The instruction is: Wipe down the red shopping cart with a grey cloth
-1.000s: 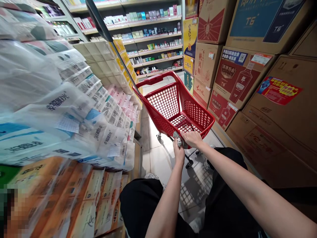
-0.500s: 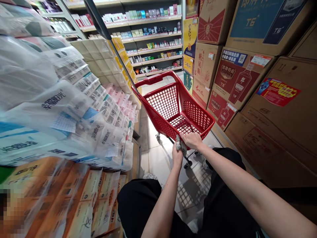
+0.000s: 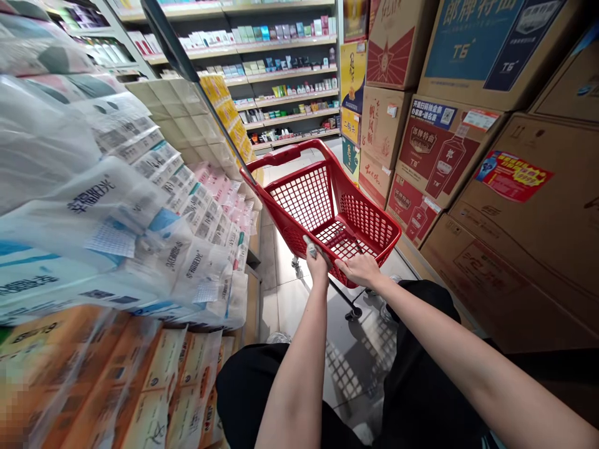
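A red plastic shopping cart (image 3: pixel 390 240) with a lattice-walled basket stands in front of my knees. My left hand (image 3: pixel 318 265) is closed around a crumpled grey cloth (image 3: pixel 309 245), which it presses against the basket's near rim. To its right, my right hand (image 3: pixel 361 269) wraps over the same rim, fingers bent; its fingertips are partly hidden. Inside, the basket floor shows through its grid. My legs in black trousers flank the cart's near end.
Plastic-wrapped tissue packs (image 3: pixel 196 268) rise close on the left, above orange packs (image 3: pixel 107 374). Stacked cartons (image 3: pixel 435 146) line the right side. Shelves of small boxes (image 3: pixel 285 68) stand behind. A dark pole (image 3: pixel 219 118) slants up from the cart. Pale tiles (image 3: pixel 274 305) form the floor.
My left hand has moved up and left along the basket rim with the cloth, away from my right hand. My right hand has shifted slightly, staying at the rim.
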Available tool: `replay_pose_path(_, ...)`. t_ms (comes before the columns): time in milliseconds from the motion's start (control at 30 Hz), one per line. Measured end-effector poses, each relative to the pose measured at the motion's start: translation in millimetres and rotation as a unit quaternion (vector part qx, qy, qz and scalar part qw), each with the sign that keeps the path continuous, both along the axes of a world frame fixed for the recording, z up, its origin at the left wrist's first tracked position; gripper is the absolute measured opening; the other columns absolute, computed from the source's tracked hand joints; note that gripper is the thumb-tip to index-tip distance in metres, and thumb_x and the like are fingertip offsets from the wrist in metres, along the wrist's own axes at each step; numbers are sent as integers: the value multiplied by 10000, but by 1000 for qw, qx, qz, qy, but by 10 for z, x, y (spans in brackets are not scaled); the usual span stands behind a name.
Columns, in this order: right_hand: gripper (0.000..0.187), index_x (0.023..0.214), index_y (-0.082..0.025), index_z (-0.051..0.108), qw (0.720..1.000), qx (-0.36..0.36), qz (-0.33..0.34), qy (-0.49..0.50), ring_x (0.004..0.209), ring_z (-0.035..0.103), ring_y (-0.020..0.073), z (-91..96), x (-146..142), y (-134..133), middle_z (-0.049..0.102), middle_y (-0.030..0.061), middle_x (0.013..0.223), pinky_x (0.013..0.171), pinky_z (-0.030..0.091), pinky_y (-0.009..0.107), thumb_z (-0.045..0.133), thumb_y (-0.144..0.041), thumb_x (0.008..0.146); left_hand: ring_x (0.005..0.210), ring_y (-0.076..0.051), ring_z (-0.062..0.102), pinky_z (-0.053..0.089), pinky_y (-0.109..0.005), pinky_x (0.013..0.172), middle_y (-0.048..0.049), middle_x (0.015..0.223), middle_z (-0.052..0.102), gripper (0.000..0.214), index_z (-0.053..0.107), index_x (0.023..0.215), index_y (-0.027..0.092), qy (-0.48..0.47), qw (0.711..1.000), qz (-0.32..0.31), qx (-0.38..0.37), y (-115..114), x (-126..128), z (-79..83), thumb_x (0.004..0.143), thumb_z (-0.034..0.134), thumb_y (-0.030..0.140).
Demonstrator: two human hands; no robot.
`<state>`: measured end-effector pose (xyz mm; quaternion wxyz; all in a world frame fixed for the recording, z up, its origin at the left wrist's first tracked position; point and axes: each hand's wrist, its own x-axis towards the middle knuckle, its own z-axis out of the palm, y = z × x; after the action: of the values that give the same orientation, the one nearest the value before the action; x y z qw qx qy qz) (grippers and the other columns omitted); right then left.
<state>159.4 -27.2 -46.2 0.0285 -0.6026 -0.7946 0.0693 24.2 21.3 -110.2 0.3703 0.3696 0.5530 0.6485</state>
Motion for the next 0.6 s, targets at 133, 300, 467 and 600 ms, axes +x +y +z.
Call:
replay_pose_path(133,816,814,-200,712,1000,2,1,0,827,643,213,-10,41,33,700,106,827,721,408,290,7,-603,897,932,-178,590,459,-321,868,-62,1027,634,287,573,1092,179,27,997,-76,-13,-379,152,-199,847,479,297)
replay_pose_path(300,777,829,-172,704,1000,3,13,-14,816,644,228,-8,90,-9,696,125,832,722,416,296,97,-654,878,966,-183,578,450,-317,876,-54,1057,628,315,552,1131,201,49,995,-88,2,-465,173,-230,824,496,249)
replay_pose_path(467,751,844,-168,692,999,-43,22,-10,857,641,245,60,126,-7,694,136,887,745,416,319,103,-632,889,925,-168,585,446,-315,869,-47,1004,636,253,579,1063,205,78,995,-57,-9,-318,-110,-263,851,468,288)
replay_pose_path(600,746,946,-167,667,995,-94,-19,23,938,621,283,196,8,130,680,155,972,787,413,369,92,-638,884,890,-151,586,452,-318,846,-62,1000,625,251,553,1069,189,48,996,33,-65,-300,-360,-422,862,446,282)
